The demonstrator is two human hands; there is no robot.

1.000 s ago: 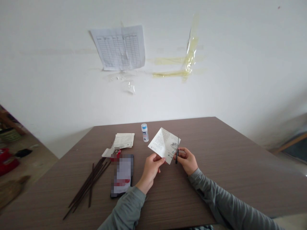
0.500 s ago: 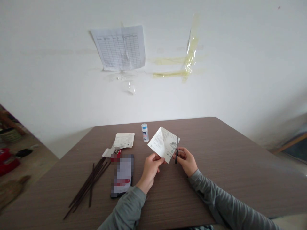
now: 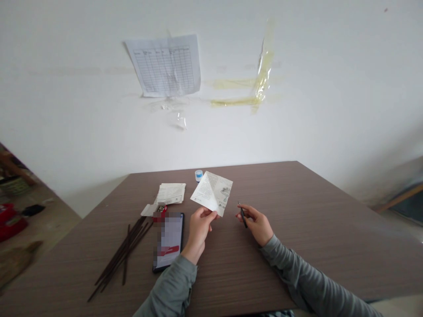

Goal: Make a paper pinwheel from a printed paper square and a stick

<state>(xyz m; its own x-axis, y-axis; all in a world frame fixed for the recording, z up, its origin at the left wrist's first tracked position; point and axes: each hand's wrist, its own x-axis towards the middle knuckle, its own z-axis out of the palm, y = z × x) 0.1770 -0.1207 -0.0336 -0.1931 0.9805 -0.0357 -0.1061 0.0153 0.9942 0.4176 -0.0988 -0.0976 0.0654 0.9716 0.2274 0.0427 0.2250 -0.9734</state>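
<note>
My left hand (image 3: 199, 231) pinches the lower corner of a square sheet of printed paper (image 3: 213, 191), held tilted above the table with a crease running down it. To the right, my right hand (image 3: 260, 226) is closed on a pair of black-handled scissors (image 3: 243, 215), seen nearly edge-on. A gap separates the scissors from the paper's right edge. Behind the sheet stands a small bottle with a blue and white top (image 3: 198, 175), its lower part hidden by the paper.
On the brown table (image 3: 313, 229), a stack of paper squares (image 3: 171, 193) lies at left. Nearer are a small red and white box (image 3: 155, 210), several thin dark sticks (image 3: 124, 251) and a phone (image 3: 170, 246). A printed sheet (image 3: 165, 66) is taped to the wall.
My left hand has drawn the paper leftward, away from the scissors, and it now covers most of the bottle. My right hand stays near the same place, with the scissors tilted more to the left.
</note>
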